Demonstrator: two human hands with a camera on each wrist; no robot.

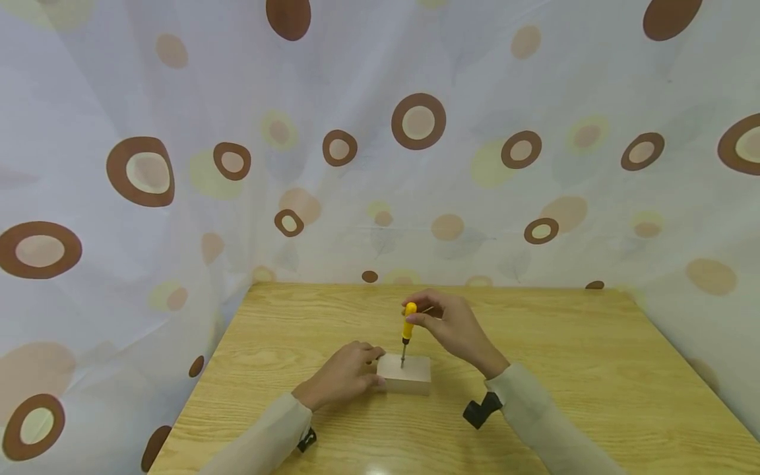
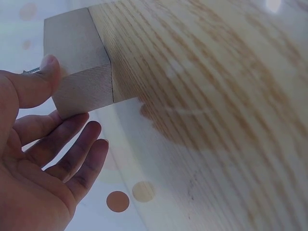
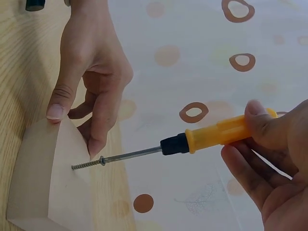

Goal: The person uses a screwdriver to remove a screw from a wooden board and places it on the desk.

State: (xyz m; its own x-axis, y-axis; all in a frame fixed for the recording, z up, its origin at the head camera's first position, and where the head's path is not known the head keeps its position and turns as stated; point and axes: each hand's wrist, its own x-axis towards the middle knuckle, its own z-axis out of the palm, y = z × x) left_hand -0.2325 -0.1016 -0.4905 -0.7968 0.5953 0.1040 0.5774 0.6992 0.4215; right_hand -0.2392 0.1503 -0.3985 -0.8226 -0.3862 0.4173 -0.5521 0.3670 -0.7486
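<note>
A pale wooden block (image 1: 410, 381) lies on the table, and my left hand (image 1: 347, 375) grips its left end between thumb and fingers. A screw (image 3: 86, 165) stands partly sunk in the block's top face, much of its thread showing. On the screw's head sits the tip of a screwdriver (image 3: 207, 137) with a yellow handle, black collar and steel shaft. Above the block, my right hand (image 1: 454, 328) pinches the yellow handle near its top end. From the left wrist, the block's end (image 2: 84, 89) shows between thumb and fingers, with a bit of the screw beyond the thumb.
The wood-grain table (image 1: 285, 323) extends around the block on all sides. A white curtain (image 1: 380, 191) with brown and beige circles hangs behind it and along both sides. Dark wrist mounts (image 1: 482, 410) sit at the sleeves.
</note>
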